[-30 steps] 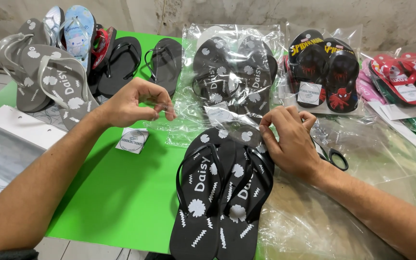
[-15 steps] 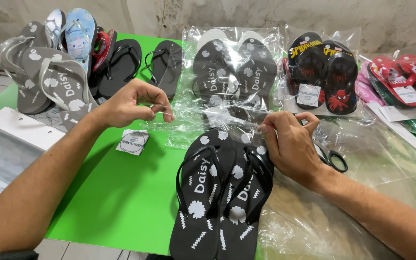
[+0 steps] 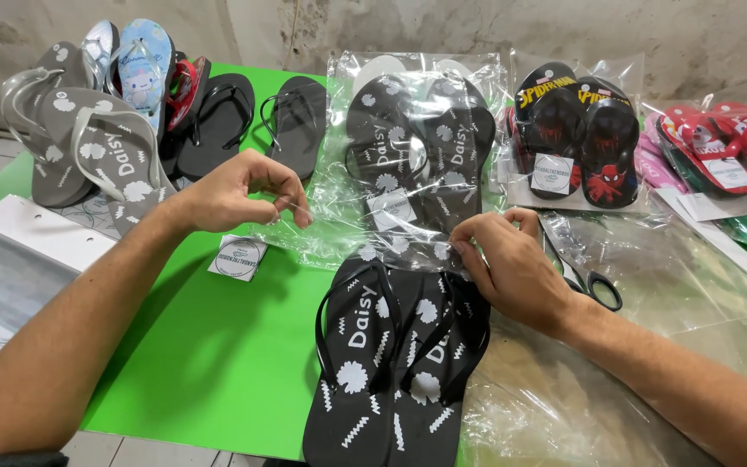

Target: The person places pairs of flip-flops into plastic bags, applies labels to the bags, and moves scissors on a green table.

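Observation:
A pair of black flip-flops with white flower prints lies on the green table in front of me. My left hand pinches the edge of a clear plastic bag above the table. My right hand grips the same bag's edge at the toe end of the pair. Behind them lies a bagged black pair with a white label.
Grey, blue, red and black loose flip-flops are piled at the back left. Bagged pairs in black-red and red sit at the back right. Scissors lie by my right wrist. A small card rests under my left hand. White-edged bags lie left.
My right hand has shifted slightly left along the bag's edge. My left hand keeps its pinch in nearly the same spot.

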